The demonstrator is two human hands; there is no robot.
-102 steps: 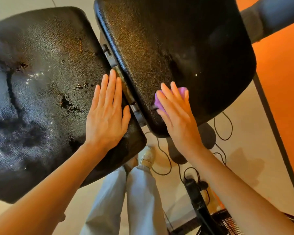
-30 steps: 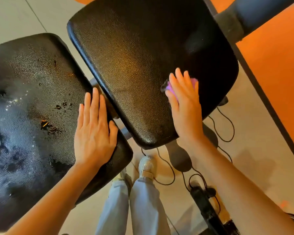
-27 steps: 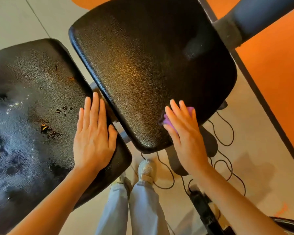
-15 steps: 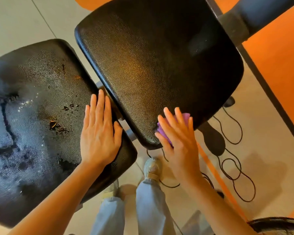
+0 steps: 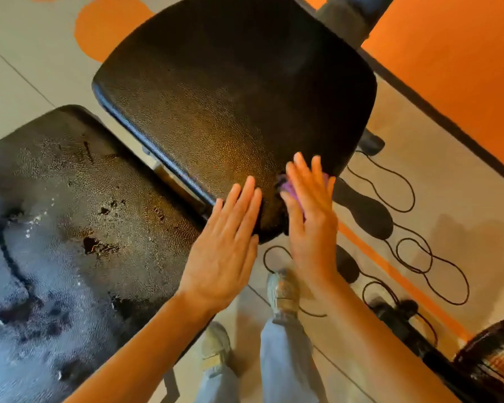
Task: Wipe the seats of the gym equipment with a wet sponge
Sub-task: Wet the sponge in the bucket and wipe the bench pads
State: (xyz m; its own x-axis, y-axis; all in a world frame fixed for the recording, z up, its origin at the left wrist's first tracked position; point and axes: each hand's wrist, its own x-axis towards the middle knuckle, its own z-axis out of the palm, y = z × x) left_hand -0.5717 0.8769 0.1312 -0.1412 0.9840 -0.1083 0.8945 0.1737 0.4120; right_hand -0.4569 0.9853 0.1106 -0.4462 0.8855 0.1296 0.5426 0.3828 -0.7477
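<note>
Two black padded seats fill the view. The upper seat pad is smooth and dark. The lower left pad is worn, cracked and glistening wet. My right hand presses a purple sponge against the near corner of the upper pad; only a sliver of sponge shows beside the fingers. My left hand lies flat with fingers together, its fingertips on the near edge of the upper pad, its palm over the gap between the pads.
A metal bracket joins the two pads. Black cables loop over the beige floor at right, beside an orange floor stripe and an orange wall. My legs and shoes stand below the seats.
My left hand has shifted from the worn left pad to the near edge of the upper pad. My right hand slid the sponge down to that pad's near corner.
</note>
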